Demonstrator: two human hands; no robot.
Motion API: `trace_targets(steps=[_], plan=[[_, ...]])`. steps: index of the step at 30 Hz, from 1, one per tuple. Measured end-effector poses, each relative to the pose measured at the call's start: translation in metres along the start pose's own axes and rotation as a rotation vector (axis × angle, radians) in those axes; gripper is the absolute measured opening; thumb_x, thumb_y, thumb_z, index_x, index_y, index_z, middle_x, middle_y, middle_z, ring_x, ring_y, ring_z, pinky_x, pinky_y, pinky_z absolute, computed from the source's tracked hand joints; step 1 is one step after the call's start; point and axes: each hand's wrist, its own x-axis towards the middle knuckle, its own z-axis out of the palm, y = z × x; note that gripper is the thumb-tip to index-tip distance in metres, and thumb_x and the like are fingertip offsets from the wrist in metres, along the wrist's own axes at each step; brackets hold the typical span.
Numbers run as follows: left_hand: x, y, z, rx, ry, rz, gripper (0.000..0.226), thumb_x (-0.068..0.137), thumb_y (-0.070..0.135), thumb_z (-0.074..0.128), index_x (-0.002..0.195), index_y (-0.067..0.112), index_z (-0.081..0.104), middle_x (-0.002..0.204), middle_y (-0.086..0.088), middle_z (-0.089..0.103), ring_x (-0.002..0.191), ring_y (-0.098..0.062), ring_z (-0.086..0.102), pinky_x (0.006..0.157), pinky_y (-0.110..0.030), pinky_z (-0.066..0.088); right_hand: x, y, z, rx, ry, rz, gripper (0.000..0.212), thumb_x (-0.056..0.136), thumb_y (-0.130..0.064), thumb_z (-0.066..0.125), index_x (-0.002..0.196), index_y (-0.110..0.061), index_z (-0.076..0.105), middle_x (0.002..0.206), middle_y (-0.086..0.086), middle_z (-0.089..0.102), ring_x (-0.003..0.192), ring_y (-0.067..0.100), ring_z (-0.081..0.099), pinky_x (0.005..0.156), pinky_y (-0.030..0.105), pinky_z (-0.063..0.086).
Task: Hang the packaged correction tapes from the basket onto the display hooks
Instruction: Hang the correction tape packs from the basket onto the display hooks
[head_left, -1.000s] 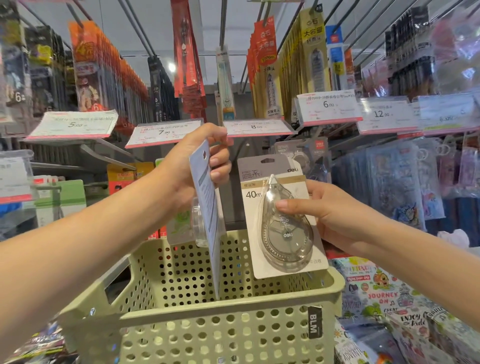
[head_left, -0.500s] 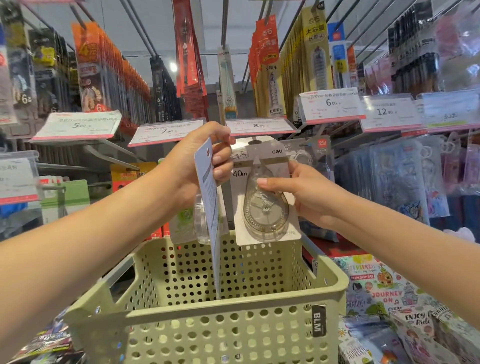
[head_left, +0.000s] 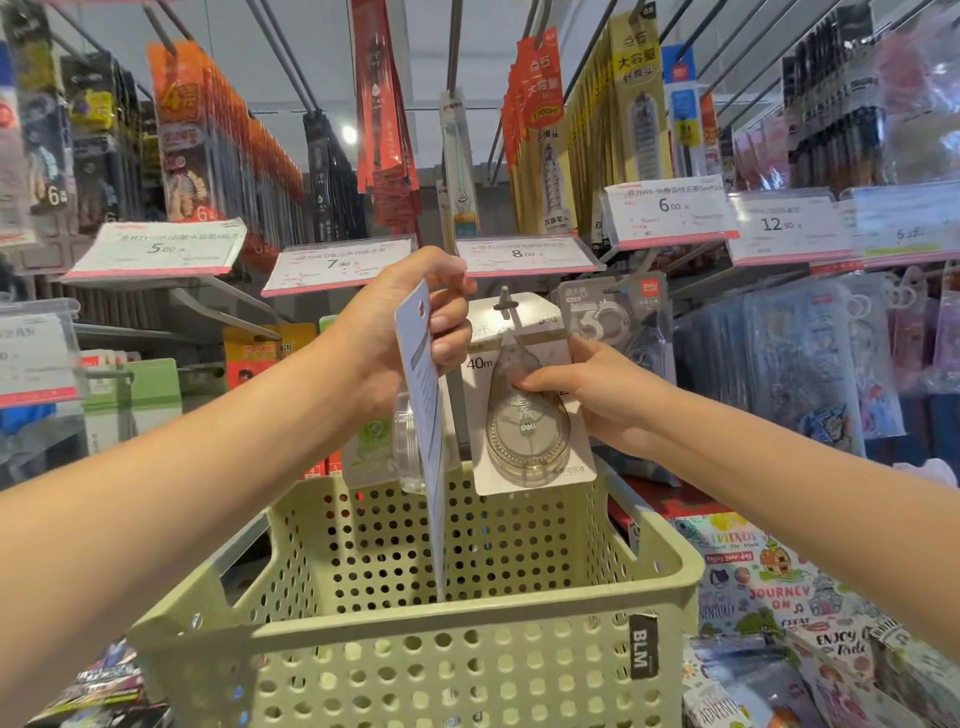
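My right hand (head_left: 597, 395) pinches a correction tape pack (head_left: 524, 395), its hole on the display hook (head_left: 505, 303) above the basket (head_left: 670, 566). My left hand (head_left: 410, 322) grips a second pack (head_left: 423, 415) above the basket.

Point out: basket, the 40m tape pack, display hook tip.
basket (head_left: 415, 631), head view, front rim.
40m tape pack (head_left: 530, 441), head view, clear blister dome.
display hook (head_left: 504, 303), head view, tip poking through the pack's hang hole.

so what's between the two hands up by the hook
In the head view, a correction tape card sits between them, its top hole on the hook. The right hand pinches it; the left hand holds another card edge-on.
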Motion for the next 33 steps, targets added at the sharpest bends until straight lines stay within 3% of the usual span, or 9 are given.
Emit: trace_targets(steps=[6,13,18,21,23,26,29,33], plan=[[0.0,-0.003,-0.001,0.001,0.012,-0.007,0.03,0.087,0.021,0.044,0.058,0.012,0.045,0.034,0.003,0.035,0.029,-0.012,0.031,0.041,-0.022,0.023,0.011,0.007,0.004,0.002,0.03,0.046,0.089,0.065,-0.012,0.082,0.14,-0.009,0.035,0.126,0.012,0.062,0.105,0.025,0.065,0.087,0.037,0.054],[-0.001,-0.004,0.0,0.001,0.023,-0.019,0.029,0.087,0.022,0.045,0.06,0.012,0.045,0.035,0.002,0.035,0.03,-0.012,0.032,0.04,-0.021,0.026,0.021,0.011,0.013,-0.112,0.067,0.079,0.033,0.074,-0.011,0.076,0.104,-0.004,0.064,0.111,0.015,0.069,0.104,0.028,0.065,0.098,0.043,0.048],[-0.001,-0.004,0.001,0.015,0.023,-0.024,0.03,0.087,0.021,0.045,0.059,0.012,0.046,0.035,0.003,0.035,0.029,-0.012,0.032,0.037,-0.019,0.028,0.034,0.014,0.019,-0.293,0.15,0.057,0.054,0.069,-0.026,0.08,0.109,0.003,0.058,0.115,0.02,0.064,0.113,0.032,0.059,0.098,0.043,0.045],[-0.002,-0.005,0.001,0.016,0.032,-0.029,0.03,0.087,0.021,0.045,0.058,0.012,0.046,0.034,0.003,0.035,0.029,-0.012,0.032,0.036,-0.019,0.027,0.03,0.015,0.02,-0.286,0.151,0.076,0.028,0.08,-0.017,0.072,0.097,0.003,0.06,0.108,0.019,0.065,0.105,0.028,0.06,0.093,0.036,0.044],[-0.003,-0.006,0.001,0.021,0.044,-0.033,0.03,0.087,0.022,0.045,0.059,0.012,0.047,0.034,0.003,0.035,0.029,-0.012,0.031,0.037,-0.02,0.025,0.026,0.019,0.019,-0.24,0.147,0.095,0.018,0.083,-0.011,0.068,0.094,0.0,0.06,0.111,0.015,0.064,0.107,0.027,0.059,0.097,0.035,0.045],[-0.007,-0.009,0.006,0.025,0.074,-0.022,0.028,0.087,0.022,0.046,0.06,0.013,0.046,0.036,0.002,0.032,0.03,-0.013,0.029,0.039,-0.022,0.022,0.02,0.027,0.015,-0.271,0.146,0.09,0.047,0.078,-0.016,0.07,0.12,-0.005,0.054,0.118,0.011,0.064,0.109,0.027,0.059,0.099,0.043,0.046],[-0.012,-0.014,0.01,0.037,0.142,0.011,0.027,0.088,0.02,0.049,0.062,0.013,0.048,0.042,0.001,0.029,0.035,-0.012,0.026,0.042,-0.022,0.021,0.008,0.032,0.008,-0.302,0.086,0.109,0.07,0.071,-0.024,0.067,0.133,-0.007,0.041,0.133,0.012,0.053,0.12,0.029,0.051,0.105,0.048,0.039],[-0.012,-0.02,0.012,0.021,0.2,0.033,0.046,0.086,0.015,0.053,0.04,0.017,0.055,0.042,0.002,0.03,0.038,-0.012,0.024,0.039,-0.02,0.023,-0.017,0.025,-0.002,-0.259,0.011,0.166,0.067,0.078,-0.02,0.064,0.136,-0.003,0.035,0.139,0.009,0.044,0.126,0.023,0.043,0.111,0.04,0.03]])
